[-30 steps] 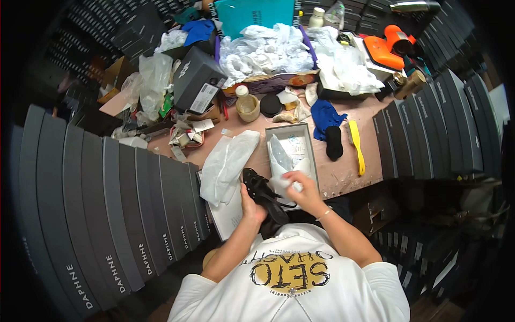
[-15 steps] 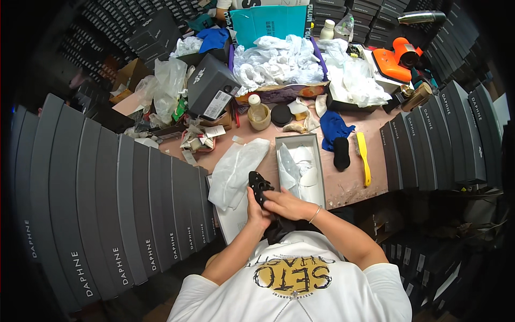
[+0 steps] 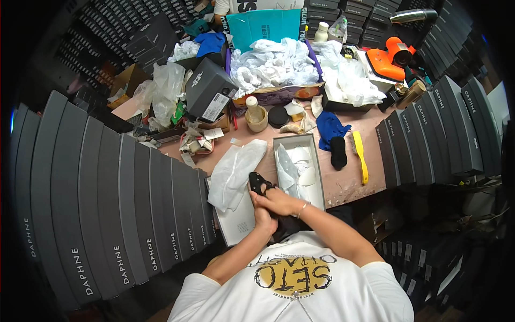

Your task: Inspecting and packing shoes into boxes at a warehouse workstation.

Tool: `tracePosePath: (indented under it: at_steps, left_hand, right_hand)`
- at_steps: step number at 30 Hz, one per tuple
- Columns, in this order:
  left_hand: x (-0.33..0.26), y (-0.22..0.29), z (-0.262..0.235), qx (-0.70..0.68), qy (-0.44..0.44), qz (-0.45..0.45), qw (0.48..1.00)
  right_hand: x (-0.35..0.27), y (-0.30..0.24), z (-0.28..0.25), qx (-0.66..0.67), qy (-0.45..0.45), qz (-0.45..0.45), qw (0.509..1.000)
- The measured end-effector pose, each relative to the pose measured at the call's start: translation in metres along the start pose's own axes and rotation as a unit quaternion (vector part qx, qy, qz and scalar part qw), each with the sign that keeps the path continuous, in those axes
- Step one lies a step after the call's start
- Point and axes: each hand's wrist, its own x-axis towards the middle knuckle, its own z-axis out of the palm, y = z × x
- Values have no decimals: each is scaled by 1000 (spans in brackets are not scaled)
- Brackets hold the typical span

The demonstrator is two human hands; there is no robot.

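A black strappy shoe (image 3: 255, 181) with small shiny studs is in my hands, close to my body at the table's near edge. Its toe points away from me. My left hand (image 3: 262, 219) wraps it from below and the left. My right hand (image 3: 281, 203) lies across the top of the shoe, fingers closed over it and hiding its middle. Just beyond, to the right, an open shoe box (image 3: 318, 161) holds white tissue paper (image 3: 288, 170) and white pieces. A crumpled white paper sheet (image 3: 234, 174) rests on the pale box lid (image 3: 242, 229) to the left.
Rows of dark shoe boxes (image 3: 102, 214) line both sides. A yellow brush (image 3: 360, 158), a black pad (image 3: 338, 153) and a blue cloth (image 3: 331, 129) lie right of the open box. Behind stand a bottle in a cup (image 3: 256, 118) and a carton of crumpled paper (image 3: 276, 61).
My right hand has moved left and closed over the shoe, covering more of it. My left hand stays around the shoe, slightly shifted. The view has shifted a little.
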Motion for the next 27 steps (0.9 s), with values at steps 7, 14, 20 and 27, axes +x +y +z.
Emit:
tracePosePath:
  at_steps: [7, 14, 20, 27]
  left_hand:
    - [-11, 30, 24, 162, -66, -160, 972]
    - [52, 45, 11, 230, -53, -10, 972]
    - [71, 39, 1, 260, 16, 54, 964]
    - [49, 74, 31, 301, -58, 116, 945]
  right_hand:
    - [-8, -6, -57, 27, -39, 102, 994]
    - [-42, -23, -25, 51, 9, -26, 998]
    - [-11, -17, -7, 101, 0, 67, 993]
    - [-6, -39, -18, -50, 61, -56, 995]
